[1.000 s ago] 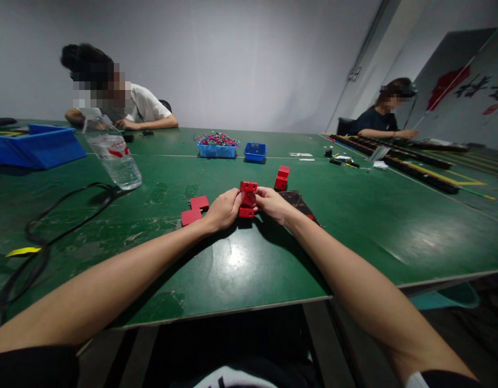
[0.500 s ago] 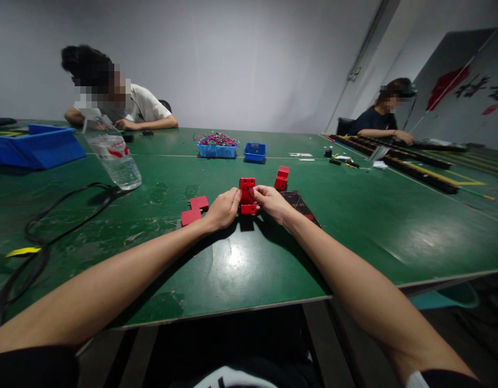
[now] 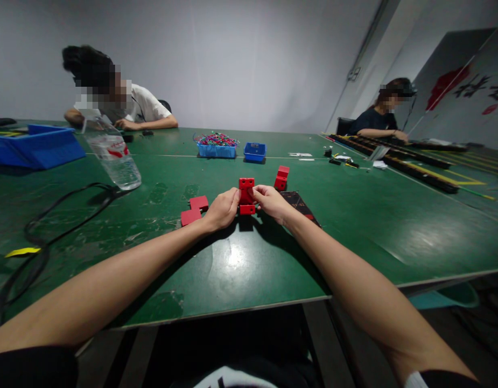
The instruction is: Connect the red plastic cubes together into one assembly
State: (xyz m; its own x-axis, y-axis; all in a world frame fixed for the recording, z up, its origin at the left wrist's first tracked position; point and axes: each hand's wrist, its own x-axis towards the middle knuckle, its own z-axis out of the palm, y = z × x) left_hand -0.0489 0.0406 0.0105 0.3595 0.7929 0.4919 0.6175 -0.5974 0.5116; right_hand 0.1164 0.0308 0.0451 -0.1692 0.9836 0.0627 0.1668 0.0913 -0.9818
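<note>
Both of my hands meet at the middle of the green table. Between them stands a red block piece with small holes in its top cube, and each hand pinches a side of it. My left hand grips it from the left with curled fingers. My right hand grips it from the right. A flat red piece lies just left of my left hand. Another red piece stands behind my right hand, beside a dark card.
A water bottle and a black cable are at the left, with a blue bin beyond. Two small blue trays sit farther back. Two other people sit at the far left and far right. Long black strips lie at the right.
The red block piece has been lifted a little and turned slightly between my fingers. Both hands stay in nearly the same place.
</note>
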